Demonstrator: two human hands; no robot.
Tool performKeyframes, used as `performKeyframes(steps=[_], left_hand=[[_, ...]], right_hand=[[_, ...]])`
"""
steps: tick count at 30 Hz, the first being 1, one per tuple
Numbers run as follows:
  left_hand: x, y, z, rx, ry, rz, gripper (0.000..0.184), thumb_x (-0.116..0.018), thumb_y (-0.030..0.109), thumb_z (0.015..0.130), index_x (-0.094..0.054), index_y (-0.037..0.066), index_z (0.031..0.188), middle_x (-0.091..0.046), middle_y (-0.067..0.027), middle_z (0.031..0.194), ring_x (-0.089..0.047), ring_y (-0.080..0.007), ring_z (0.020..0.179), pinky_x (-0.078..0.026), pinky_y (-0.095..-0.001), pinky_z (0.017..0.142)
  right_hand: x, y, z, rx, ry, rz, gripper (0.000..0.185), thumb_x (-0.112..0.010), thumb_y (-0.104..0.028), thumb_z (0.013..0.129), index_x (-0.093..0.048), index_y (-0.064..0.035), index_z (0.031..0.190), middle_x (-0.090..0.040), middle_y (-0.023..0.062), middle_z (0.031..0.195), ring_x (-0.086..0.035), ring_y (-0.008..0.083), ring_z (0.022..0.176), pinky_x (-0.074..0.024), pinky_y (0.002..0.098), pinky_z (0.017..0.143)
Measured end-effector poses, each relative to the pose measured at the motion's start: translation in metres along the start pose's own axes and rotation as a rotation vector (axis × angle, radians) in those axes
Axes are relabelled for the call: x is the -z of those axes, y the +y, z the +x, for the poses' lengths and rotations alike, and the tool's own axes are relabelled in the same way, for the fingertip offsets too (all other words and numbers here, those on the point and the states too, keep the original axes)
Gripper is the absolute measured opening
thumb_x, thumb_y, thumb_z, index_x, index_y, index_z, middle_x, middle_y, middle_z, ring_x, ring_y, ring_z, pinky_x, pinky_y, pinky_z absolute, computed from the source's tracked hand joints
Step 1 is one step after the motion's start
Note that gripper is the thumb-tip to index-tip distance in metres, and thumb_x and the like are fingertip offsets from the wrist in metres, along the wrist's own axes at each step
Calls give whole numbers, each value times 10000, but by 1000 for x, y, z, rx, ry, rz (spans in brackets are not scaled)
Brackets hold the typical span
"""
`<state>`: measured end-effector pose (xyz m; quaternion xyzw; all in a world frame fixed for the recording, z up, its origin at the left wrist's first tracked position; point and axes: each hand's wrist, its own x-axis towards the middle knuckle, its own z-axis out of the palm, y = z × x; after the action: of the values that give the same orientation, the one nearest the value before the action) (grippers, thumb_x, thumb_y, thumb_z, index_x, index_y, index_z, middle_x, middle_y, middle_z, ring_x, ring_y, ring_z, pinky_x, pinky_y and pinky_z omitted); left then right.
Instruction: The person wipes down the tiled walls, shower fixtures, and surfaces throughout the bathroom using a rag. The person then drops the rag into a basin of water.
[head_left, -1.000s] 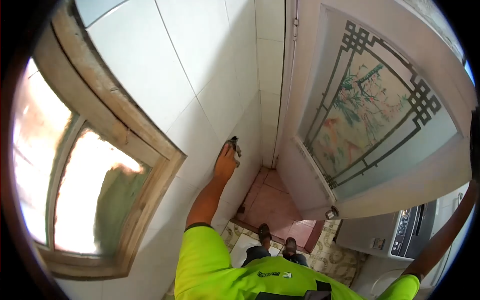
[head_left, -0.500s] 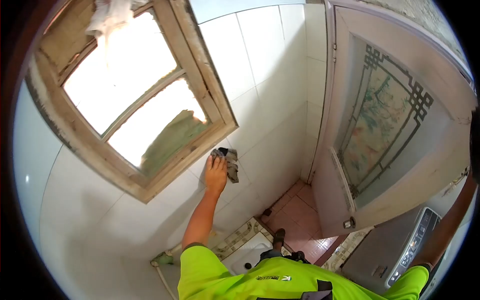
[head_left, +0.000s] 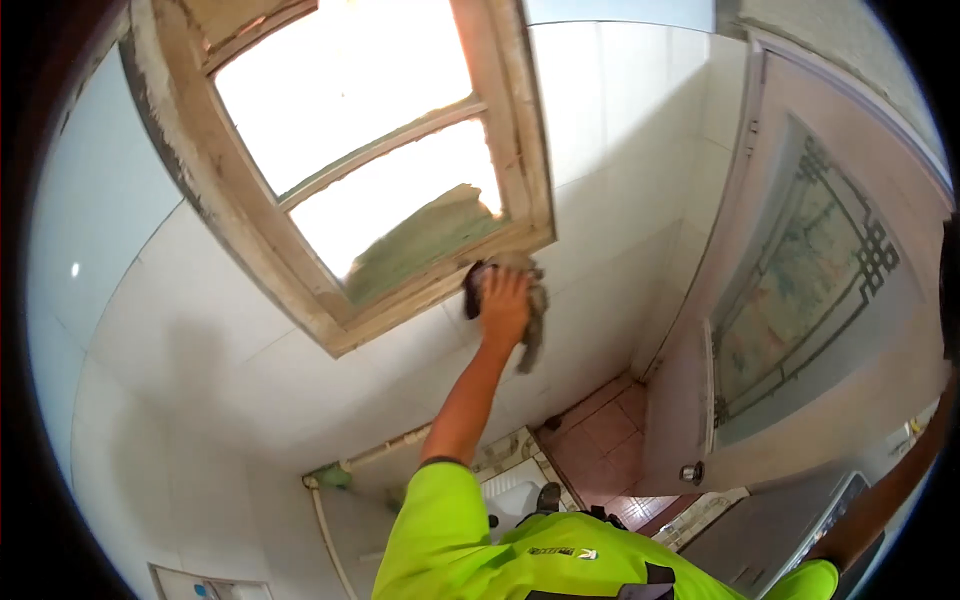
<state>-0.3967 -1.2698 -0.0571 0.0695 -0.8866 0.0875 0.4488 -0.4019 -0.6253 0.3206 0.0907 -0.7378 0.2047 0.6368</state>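
Note:
My left hand (head_left: 505,303) presses a crumpled grey-brown cloth (head_left: 533,325) against the white tiled wall (head_left: 590,270), just below the lower right corner of the wooden window frame (head_left: 440,290). Its fingers lie over the cloth, and part of the cloth hangs down to the right of the hand. A dark patch of the bundle shows left of the fingers. My right arm reaches up along the right edge of the view, where a dark shape covers the hand, so its fingers cannot be made out.
A pinkish door (head_left: 670,420) with a patterned glass panel and round knob (head_left: 692,472) stands on the right. Below it is a grey appliance (head_left: 770,535). A squat toilet (head_left: 515,495) and a pipe (head_left: 325,540) are low down, near the reddish floor tiles (head_left: 600,445).
The view has swung toward the window. My left hand has moved with the cloth from the wall near the door up to the window frame's lower corner.

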Motion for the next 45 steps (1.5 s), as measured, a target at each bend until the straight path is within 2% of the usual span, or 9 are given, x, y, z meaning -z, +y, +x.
performKeyframes(steps=[6,9,19,21,24,30,36,38,45], left_hand=[[0,-38,-29,-100,-126,1,358,-571,82,864,-659,43,1209,-645,-118,1252,-539,-319,1272,-366,-468,1139],[15,-71,-77,-119,-268,22,349,-593,131,870,-670,70,1205,-636,-103,1282,-544,-305,1268,-378,-462,1125],[150,-149,-267,537,-370,457,433,-625,113,807,-653,103,1238,-595,-191,1276,-514,-393,1213,-342,-574,1095],[150,-149,-286,856,-52,400,542,-554,40,833,-551,69,1375,-499,-240,1404,-438,-421,1316,-291,-570,1143],[145,-165,-281,1210,619,107,679,-422,-45,876,-331,32,1545,-306,-255,1582,-256,-432,1472,-189,-521,1219],[94,-174,-274,1519,804,-116,656,-315,84,978,-130,54,1606,-154,-244,1650,-118,-391,1535,-99,-452,1255],[85,-166,-253,1741,935,-169,573,-322,107,1030,-190,17,1580,-326,-214,1585,-329,-381,1446,-255,-444,1223],[86,-162,-249,1710,910,-187,648,-299,170,997,-98,-34,1579,-174,-275,1627,-266,-409,1478,-248,-432,1219],[63,-158,-247,1914,1141,-631,591,-316,206,1030,-185,-34,1554,-318,-292,1559,-458,-397,1349,-408,-442,1113]], right_hand=[[-3,-68,-18,-54,-23,-268,480,-629,-244,925,-551,29,1312,-595,242,1201,-567,395,1134,-457,447,1003],[-6,-77,-36,50,-25,52,842,-661,-244,856,-256,23,1544,-378,318,1455,-469,427,1301,-407,503,1104],[-36,-49,-137,-440,-263,182,594,-678,-307,948,-457,-50,1437,-520,178,1387,-532,296,1202,-422,397,1068],[-56,-70,-155,-520,-329,206,542,-682,-321,969,-502,-66,1413,-552,147,1372,-546,267,1179,-425,373,1060],[-89,-186,-153,-116,-183,472,712,-658,-237,960,-302,-79,1557,-333,194,1569,-377,313,1416,-318,470,1174],[-137,-345,-147,185,-125,889,675,-711,-71,900,-417,-53,1507,-386,170,1559,-371,314,1422,-313,438,1174],[-186,-395,-170,331,-295,913,753,-750,-57,841,-453,-218,1515,-279,123,1622,-299,336,1484,-403,487,1153],[-205,-408,-177,323,-367,1029,710,-703,-69,883,-435,-215,1524,-261,113,1637,-259,318,1507,-347,525,1182],[-268,-417,-204,298,-406,919,751,-647,36,823,-452,-199,1510,-278,141,1620,-269,385,1489,-312,463,1193]])
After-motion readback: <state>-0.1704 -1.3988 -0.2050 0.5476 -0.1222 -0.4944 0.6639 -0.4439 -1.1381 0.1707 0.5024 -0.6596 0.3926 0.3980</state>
